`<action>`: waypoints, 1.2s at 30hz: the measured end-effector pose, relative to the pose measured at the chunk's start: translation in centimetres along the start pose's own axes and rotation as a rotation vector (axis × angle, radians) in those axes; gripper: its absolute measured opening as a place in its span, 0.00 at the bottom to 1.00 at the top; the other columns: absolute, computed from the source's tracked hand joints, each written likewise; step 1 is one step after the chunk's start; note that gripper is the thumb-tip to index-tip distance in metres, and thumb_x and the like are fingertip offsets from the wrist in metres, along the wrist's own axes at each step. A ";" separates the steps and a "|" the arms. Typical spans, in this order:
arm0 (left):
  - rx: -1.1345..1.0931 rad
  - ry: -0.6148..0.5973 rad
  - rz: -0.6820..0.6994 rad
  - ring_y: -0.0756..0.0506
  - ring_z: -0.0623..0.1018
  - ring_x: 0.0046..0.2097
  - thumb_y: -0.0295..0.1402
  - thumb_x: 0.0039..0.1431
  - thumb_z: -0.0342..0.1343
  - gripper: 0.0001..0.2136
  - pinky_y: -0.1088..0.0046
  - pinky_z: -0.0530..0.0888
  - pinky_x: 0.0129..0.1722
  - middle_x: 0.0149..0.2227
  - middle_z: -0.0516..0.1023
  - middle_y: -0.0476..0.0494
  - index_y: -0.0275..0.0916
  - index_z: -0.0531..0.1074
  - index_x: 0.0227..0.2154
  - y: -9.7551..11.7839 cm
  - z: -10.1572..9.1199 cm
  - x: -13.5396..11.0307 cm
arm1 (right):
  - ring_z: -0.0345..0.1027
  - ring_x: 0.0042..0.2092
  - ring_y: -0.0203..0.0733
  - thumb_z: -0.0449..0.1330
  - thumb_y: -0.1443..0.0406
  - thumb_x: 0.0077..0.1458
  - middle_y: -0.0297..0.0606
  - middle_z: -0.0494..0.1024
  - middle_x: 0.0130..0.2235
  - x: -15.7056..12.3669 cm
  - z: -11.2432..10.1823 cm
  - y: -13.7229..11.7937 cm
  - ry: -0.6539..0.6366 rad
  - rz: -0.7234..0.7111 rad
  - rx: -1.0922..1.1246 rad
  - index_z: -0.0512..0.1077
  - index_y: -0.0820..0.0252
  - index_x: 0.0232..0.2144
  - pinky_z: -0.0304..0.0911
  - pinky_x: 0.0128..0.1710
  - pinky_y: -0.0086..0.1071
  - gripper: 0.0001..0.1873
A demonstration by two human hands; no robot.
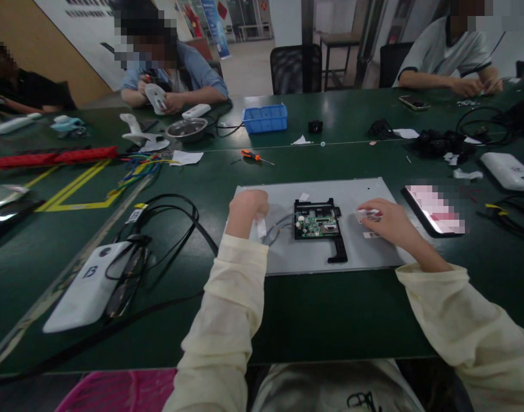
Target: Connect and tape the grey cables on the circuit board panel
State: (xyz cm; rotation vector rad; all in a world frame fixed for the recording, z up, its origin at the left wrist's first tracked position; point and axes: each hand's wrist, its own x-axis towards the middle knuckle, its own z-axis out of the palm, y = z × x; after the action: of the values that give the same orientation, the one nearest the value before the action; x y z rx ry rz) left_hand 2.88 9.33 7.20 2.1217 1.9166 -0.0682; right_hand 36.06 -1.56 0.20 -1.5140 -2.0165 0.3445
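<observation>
A light grey panel (283, 260) lies on the green table in front of me. Upon it sits a black plastic frame (341, 249) carrying a green circuit board (316, 226), with grey cables (281, 223) running left from it. Over the panel's left side, my left hand (249, 209) is closed with its fingers curled away from view. A white strip (260, 228) shows just below those fingers; whether they grip it is hidden. At the panel's right side, my right hand (386, 222) pinches a small white crumpled piece of paper (367, 213). A white label (371, 234) lies beneath that hand.
Right of the panel lies a phone (436, 212) with its screen lit. Beyond are an orange screwdriver (255, 156), a blue bin (265, 119) and a metal bowl (186, 129). A white power bank (87, 286) with black cables is at left. Other people sit across the table.
</observation>
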 end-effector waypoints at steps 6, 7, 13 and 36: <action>0.224 -0.218 -0.101 0.37 0.79 0.39 0.27 0.42 0.63 0.03 0.64 0.74 0.40 0.23 0.77 0.38 0.36 0.73 0.19 1.2 -0.6 0.0 | 0.73 0.39 0.45 0.58 0.61 0.53 0.41 0.77 0.42 -0.3 0.6 0.4 -0.031 0.049 0.049 0.75 0.56 0.41 0.69 0.39 0.40 0.14; 0.245 -0.207 -0.101 0.37 0.79 0.40 0.25 0.42 0.62 0.02 0.64 0.74 0.41 0.25 0.78 0.37 0.36 0.74 0.21 1.5 -0.8 -0.1 | 0.73 0.39 0.45 0.58 0.61 0.53 0.41 0.77 0.42 -0.3 0.6 0.5 -0.019 0.044 0.042 0.75 0.56 0.41 0.69 0.39 0.41 0.14; 0.259 -0.132 -0.071 0.38 0.78 0.44 0.23 0.45 0.58 0.11 0.66 0.73 0.43 0.41 0.79 0.34 0.38 0.77 0.34 2.0 -1.3 -1.1 | 0.71 0.42 0.49 0.55 0.61 0.56 0.43 0.76 0.43 -0.1 0.7 -0.2 0.028 -0.003 -0.023 0.74 0.57 0.42 0.67 0.46 0.46 0.14; -0.209 0.236 0.454 0.48 0.74 0.37 0.21 0.52 0.51 0.11 0.74 0.70 0.42 0.35 0.74 0.42 0.35 0.75 0.37 5.4 5.9 3.1 | 0.49 0.66 0.51 0.51 0.58 0.63 0.42 0.60 0.64 -1.7 3.1 -6.4 -0.281 -0.422 0.023 0.60 0.52 0.61 0.53 0.63 0.54 0.25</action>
State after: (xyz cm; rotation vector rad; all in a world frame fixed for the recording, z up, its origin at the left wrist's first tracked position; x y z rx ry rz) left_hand 9.40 10.49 1.76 2.4391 1.4245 0.4708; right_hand 29.51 -4.81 0.65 -1.0306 -2.4743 0.4213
